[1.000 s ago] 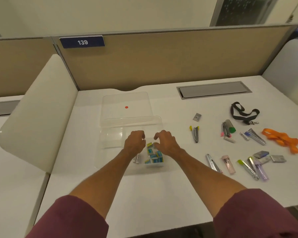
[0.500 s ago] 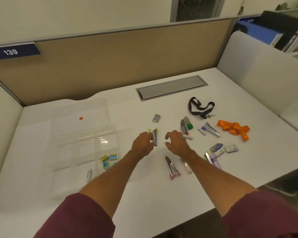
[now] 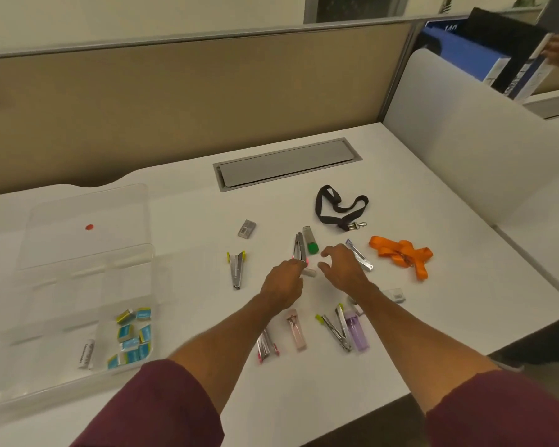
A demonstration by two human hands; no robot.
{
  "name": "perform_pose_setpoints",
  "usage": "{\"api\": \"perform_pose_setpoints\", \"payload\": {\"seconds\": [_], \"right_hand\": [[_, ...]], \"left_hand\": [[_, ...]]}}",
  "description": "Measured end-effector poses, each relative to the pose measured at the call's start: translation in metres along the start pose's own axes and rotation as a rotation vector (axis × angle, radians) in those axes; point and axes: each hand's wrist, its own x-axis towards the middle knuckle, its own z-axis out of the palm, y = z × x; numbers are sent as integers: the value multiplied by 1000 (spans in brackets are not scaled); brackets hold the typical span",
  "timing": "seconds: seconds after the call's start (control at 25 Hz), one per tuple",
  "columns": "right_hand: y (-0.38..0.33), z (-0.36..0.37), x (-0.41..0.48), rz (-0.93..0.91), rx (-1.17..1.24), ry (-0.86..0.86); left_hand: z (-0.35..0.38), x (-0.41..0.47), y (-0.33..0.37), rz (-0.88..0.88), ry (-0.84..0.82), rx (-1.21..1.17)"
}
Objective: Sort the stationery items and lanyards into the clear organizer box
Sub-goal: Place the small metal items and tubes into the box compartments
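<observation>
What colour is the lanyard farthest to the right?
Orange, clearest in the head view.

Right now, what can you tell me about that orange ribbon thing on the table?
The orange fabric lanyard is a flat, woven-looking strap lying bunched and folded over itself on the white table, with one loose end trailing toward the near edge. Something small sits in the middle of the bunch, too blurry to tell what. It lies right of the other stationery, below and to the right of the black lanyard. Neither hand touches it, and nothing else does.
</observation>
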Motion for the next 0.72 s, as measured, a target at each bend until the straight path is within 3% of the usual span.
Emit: {"api": "perform_pose_setpoints", "payload": {"seconds": [0.16, 0.48, 0.72], "right_hand": [[20, 0, 12, -29, -10, -15], [27, 11, 24, -94, -126, -73], [21, 23, 18, -28, -222, -108]], "left_hand": [[13, 12, 7, 25, -32, 51], [15, 19, 0, 98, -36, 400], [10, 9, -8, 114, -43, 398]]}}
